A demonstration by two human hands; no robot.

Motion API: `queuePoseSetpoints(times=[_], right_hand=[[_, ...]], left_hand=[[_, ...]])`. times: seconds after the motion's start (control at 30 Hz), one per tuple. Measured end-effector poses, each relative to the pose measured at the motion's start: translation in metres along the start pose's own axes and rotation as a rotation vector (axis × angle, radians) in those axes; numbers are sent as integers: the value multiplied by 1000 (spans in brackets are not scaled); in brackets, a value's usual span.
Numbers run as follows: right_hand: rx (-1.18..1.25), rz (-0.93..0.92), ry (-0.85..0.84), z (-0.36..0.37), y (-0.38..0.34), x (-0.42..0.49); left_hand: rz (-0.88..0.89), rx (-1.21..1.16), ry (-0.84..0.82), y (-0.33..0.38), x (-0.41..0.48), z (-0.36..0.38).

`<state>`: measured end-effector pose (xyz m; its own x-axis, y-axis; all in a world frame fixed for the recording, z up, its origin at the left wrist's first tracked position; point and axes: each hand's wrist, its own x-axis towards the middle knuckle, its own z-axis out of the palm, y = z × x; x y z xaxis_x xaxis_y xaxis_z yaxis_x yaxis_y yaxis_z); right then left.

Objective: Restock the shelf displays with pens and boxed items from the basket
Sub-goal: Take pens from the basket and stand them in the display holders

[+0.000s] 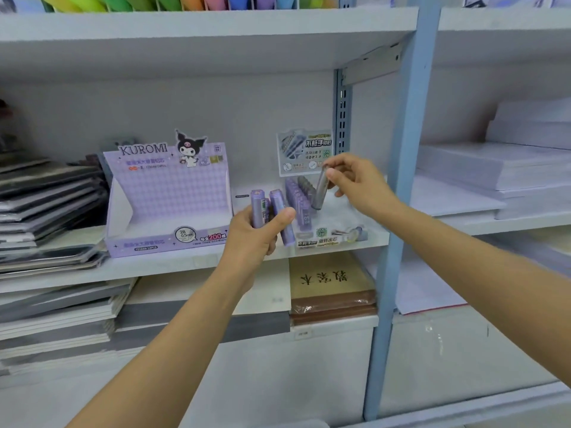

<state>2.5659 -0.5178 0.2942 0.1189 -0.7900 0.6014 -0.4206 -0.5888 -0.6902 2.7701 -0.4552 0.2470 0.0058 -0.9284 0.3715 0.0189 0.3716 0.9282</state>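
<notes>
While left hand (pixel 254 242) grips purple tubes (pixel 259 208), right hand (pixel 358 180) pinches grey tube (pixel 319 193)

Display box (pixel 167 196): lilac, fine checked pattern on back panel, white inside; dark "KUROMI" lettering; pink-red "200" on front.
Cartoon figure (pixel 189 149) on its top edge: black and white.
Lilac tubes (pixel 279 211): translucent purple.
Grey tube (pixel 319 188): smoky, translucent.
Tray (pixel 338 216): clear; purple and grey tubes inside; green tags.
Shelf boards (pixel 185 267): white.
Upright post (pixel 398 211): pale blue.
Book (pixel 330 276): tan cover, dark characters.
Folders (pixel 185 1): green, orange, pink, purple, blue.
Notebook stack (pixel 46 196): dark grey, black.
Paper stacks (pixel 494 168): white.
</notes>
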Motion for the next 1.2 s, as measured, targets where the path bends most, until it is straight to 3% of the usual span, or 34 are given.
queuePoseSetpoints(times=[0.3, 0.63, 0.83, 0.93, 1.03, 1.1, 1.2], right_hand=[[-191, -44, -146, 2, 12, 10], [-162, -72, -97, 12, 19, 9], [-341, -113, -53, 14, 20, 1], [-143, -128, 11, 6, 5, -3], [131, -95, -171, 1, -15, -12], [165, -73, -300, 3, -23, -18], [193, -63, -324, 3, -26, -22]], left_hand=[[-17, -5, -34, -5, 16, -4], [9, 17, -55, -3, 16, 3], [8, 30, -51, 0, 14, 4], [1, 35, -58, 2, 13, 6], [8, 42, -73, 4, 13, 10], [22, 37, -94, 6, 12, 13], [41, 20, -111, 9, 9, 19]])
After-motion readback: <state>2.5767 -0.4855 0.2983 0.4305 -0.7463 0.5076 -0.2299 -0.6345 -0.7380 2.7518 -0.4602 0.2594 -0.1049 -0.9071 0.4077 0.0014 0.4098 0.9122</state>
